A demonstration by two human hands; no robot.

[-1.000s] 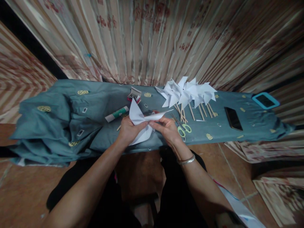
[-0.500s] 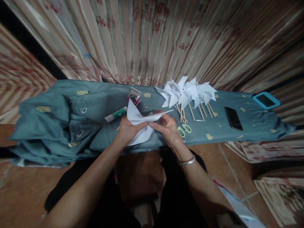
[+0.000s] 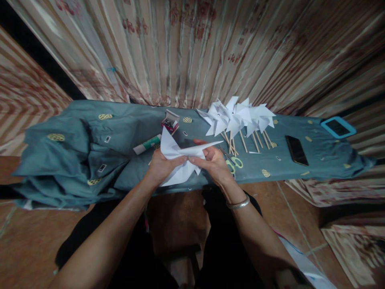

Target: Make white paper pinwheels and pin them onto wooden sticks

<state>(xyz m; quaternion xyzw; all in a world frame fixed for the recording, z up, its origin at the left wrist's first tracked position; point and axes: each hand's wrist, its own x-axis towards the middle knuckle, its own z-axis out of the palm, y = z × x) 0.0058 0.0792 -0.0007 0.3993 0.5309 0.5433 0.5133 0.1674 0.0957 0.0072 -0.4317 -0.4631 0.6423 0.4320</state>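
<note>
Between my two hands is a white paper pinwheel (image 3: 177, 174), its blades folded toward the middle. My left hand (image 3: 161, 166) grips its left side, thumb pressed near the centre. From the right, my right hand (image 3: 212, 160) pinches it with the thumb close to the left thumb, other fingers behind the paper. A glue stick (image 3: 147, 144) lies just beyond my left hand. Past the paper sits a small open box of metal pins (image 3: 170, 123). Green-handled scissors (image 3: 236, 162) lie beside my right hand, partly hidden by it.
Several finished white pinwheels (image 3: 237, 114) on wooden sticks lie at the back of the cloth-covered table (image 3: 198, 180). To the right are a black phone (image 3: 296, 149) and a blue-framed device (image 3: 338, 127). Curtains (image 3: 180, 60) hang behind; bunched cloth covers the left end.
My right hand has shifted slightly, its fingers moving behind the paper. The right-hand blade is folded over a little further, and both thumbs stay near the centre.
</note>
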